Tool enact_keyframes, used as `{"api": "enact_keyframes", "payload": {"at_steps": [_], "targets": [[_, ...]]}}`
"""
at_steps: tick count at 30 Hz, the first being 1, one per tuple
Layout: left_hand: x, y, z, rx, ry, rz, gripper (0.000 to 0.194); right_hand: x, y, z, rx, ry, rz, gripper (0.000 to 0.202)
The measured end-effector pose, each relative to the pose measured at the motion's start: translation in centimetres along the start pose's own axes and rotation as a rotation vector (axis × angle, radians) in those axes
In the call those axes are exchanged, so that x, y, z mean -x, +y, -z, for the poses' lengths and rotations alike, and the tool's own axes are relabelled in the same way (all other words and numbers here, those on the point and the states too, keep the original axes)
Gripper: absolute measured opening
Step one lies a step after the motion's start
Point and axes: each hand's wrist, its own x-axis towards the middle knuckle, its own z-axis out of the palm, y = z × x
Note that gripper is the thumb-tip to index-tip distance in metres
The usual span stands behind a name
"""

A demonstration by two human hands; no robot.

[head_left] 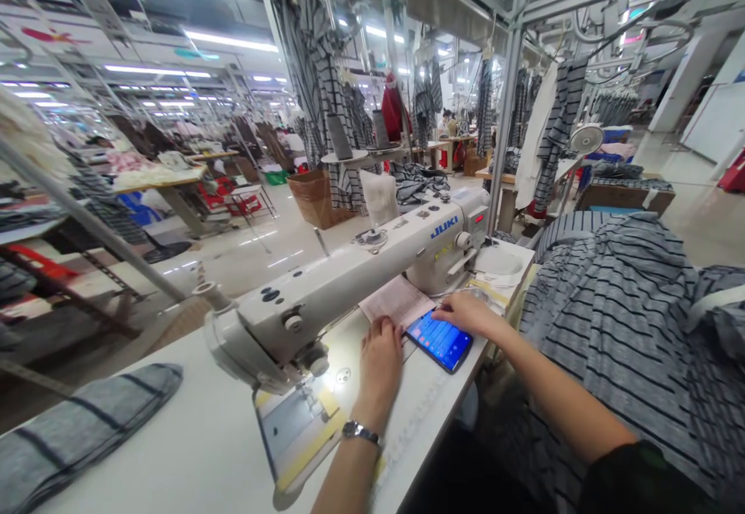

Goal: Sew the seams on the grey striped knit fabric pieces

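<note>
A smartphone (pixel 445 341) with a lit blue screen lies face up on the white sewing table. My right hand (pixel 470 314) reaches over its far edge, fingers stretched out and fingertips at the screen. Beside the phone's left edge is my left hand (pixel 381 351), wearing a wristwatch (pixel 361 432); its fingers lie together, flat, at the near edge of a pinkish printed sheet (pixel 396 301). That sheet sits partly beneath the arm of a white JUKI sewing machine (pixel 349 273). The machine's lamp lights the needle plate (pixel 296 417) to the left of my left hand.
Striped grey fabric (pixel 611 320) is heaped at my right. Another striped piece (pixel 93 428) lies on the table's left end. Thread cones (pixel 338 137) stand behind the machine, near a cardboard box (pixel 317 197). A metal post (pixel 507 102) rises beyond the machine's right end.
</note>
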Motion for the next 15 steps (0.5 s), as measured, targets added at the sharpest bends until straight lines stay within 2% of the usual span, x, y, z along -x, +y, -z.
{"api": "enact_keyframes", "payload": {"at_steps": [6,9,12,15], "targets": [[-0.2,0.0,-0.1,-0.011,0.004,-0.013,0.016,0.2,0.9,0.0,0.001,0.049,0.126,0.023],[-0.2,0.1,0.0,-0.016,-0.001,-0.034,0.017,1.0,1.4,0.3,0.028,0.06,0.25,0.03],[-0.2,0.2,0.1,-0.009,-0.003,-0.069,0.015,1.9,1.9,0.4,0.063,0.008,0.38,0.034],[-0.1,0.3,0.4,0.005,-0.01,-0.115,0.017,2.1,2.2,0.1,0.099,-0.012,0.433,0.041]]}}
